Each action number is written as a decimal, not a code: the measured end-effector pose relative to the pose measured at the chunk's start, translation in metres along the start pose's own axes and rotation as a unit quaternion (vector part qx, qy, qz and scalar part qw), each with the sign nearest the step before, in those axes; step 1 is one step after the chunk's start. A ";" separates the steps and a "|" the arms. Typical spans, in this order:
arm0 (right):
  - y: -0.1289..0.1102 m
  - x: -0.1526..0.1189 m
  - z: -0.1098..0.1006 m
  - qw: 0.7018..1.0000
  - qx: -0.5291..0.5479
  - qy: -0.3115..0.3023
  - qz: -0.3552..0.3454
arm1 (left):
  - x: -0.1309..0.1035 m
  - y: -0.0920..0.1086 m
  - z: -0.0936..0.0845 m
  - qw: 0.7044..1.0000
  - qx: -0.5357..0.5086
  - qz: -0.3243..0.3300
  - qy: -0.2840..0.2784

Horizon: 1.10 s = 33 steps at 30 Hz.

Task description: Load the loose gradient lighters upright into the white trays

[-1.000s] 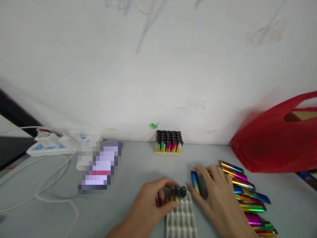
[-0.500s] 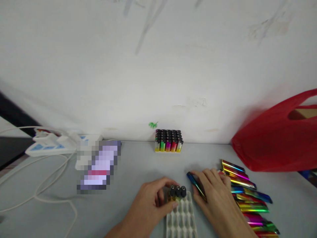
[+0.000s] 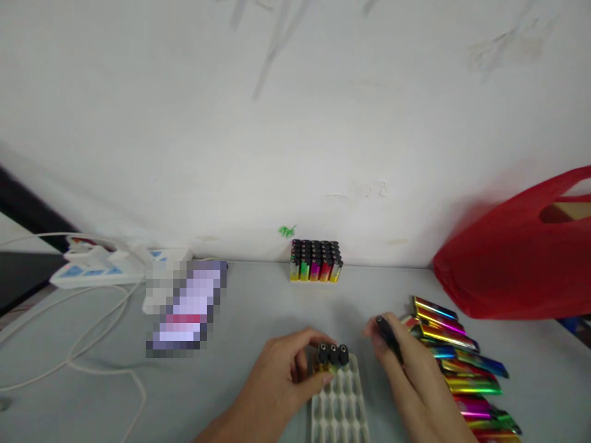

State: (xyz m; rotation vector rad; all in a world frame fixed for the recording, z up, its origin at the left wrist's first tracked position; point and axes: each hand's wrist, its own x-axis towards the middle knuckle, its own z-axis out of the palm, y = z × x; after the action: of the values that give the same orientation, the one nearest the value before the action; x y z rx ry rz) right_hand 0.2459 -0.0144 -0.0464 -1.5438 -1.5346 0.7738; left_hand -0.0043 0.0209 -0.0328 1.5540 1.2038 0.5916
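A pale moulded tray with rows of pockets lies in front of me. Three lighters with black tops stand upright in its far row. My left hand curls around the left side of these lighters, thumb in front and fingers behind, at the tray's far left corner. Right of the tray, my right hand grips a single lighter, its black top pointing up and left; the lighter's body is mostly hidden by the palm and fingers.
Shiny coloured lighters lie in a loose pile at right. A full block of lighters stands against the wall. A red bag sits back right. At left are a phone, a power strip and white cables.
My right hand has turned, and the lighter in it now shows its black top instead of its shiny blue side. My left hand and the tray stay put.
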 end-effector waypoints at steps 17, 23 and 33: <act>-0.025 0.010 0.013 0.756 0.566 -0.221 0.246 | 0.001 -0.005 0.001 1.000 0.006 0.005 -0.003; -0.032 0.005 0.010 0.773 0.543 -0.193 0.267 | 0.002 -0.003 0.000 1.000 0.006 0.002 0.000; -0.011 0.012 0.023 0.740 0.592 -0.206 0.245 | 0.002 -0.004 0.001 1.000 0.004 0.006 0.000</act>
State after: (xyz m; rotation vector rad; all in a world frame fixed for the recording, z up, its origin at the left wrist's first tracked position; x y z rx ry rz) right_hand 0.2216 -0.0008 -0.0471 -0.7352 -0.4964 1.9967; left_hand -0.0045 0.0216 -0.0376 1.5692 1.1999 0.5944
